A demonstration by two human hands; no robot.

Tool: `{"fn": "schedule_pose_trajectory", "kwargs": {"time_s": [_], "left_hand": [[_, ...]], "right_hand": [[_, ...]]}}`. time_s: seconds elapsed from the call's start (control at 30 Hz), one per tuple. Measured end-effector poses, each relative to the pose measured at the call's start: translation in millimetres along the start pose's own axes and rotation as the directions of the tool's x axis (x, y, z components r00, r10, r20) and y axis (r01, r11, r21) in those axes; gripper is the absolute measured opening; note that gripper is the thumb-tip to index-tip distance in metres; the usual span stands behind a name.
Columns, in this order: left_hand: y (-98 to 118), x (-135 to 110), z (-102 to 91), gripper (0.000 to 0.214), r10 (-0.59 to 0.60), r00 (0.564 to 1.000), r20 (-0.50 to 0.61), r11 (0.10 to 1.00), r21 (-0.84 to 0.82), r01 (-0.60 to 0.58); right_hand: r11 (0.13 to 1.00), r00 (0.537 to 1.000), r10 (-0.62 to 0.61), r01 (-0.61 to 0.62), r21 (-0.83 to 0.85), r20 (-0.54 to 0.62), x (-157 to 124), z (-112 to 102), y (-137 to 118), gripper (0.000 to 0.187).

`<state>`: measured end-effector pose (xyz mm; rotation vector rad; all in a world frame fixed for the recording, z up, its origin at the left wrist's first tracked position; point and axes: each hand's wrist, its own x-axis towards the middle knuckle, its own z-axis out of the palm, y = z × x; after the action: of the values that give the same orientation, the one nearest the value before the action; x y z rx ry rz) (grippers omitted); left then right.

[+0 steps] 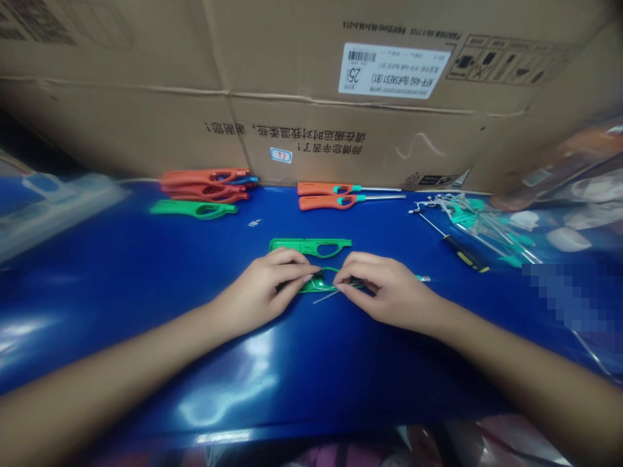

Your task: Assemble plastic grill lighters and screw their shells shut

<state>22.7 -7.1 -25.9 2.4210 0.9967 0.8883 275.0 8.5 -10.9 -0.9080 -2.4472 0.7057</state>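
My left hand is closed, its thumb and fingertips pinching the handle end of a green lighter casing half low over the table. My right hand is closed in a pinch at the casing's other end, on a thin pale tube that sticks out toward the lower left. Past the right knuckles shows the end of a lighter nozzle; the right hand hides most of it. Just beyond both hands lies another green casing half, its hollow side up.
Orange casing halves and a green one lie at the back left, near small metal bits. Two orange lighters lie at the back. Rightward are a screwdriver and heaped teal nozzle parts. A cardboard box walls off the far edge.
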Motion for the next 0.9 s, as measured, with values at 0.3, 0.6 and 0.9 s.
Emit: {"fn": "schedule_pose_trajectory", "kwargs": {"time_s": [0.3, 0.6, 0.9], "left_hand": [[-2.9, -0.9, -6.3, 0.017, -0.05, 0.996, -0.077, 0.998, -0.034, 0.048], [1.7, 0.7, 2.3, 0.013, -0.082, 0.99, -0.117, 0.993, -0.093, 0.072], [4.2, -3.2, -4.2, 0.018, 0.097, 0.995, 0.013, 0.981, 0.165, -0.098]], "right_hand": [[1.0, 1.0, -0.008, 0.008, -0.029, 0.01, -2.1, -0.8, 2.1, 0.012], [0.998, 0.999, -0.028, 0.03, -0.051, 0.027, -3.1, -0.4, 4.0, 0.012], [0.994, 0.999, 0.0, 0.006, -0.107, 0.05, -3.5, -3.6, 2.9, 0.014]]}}
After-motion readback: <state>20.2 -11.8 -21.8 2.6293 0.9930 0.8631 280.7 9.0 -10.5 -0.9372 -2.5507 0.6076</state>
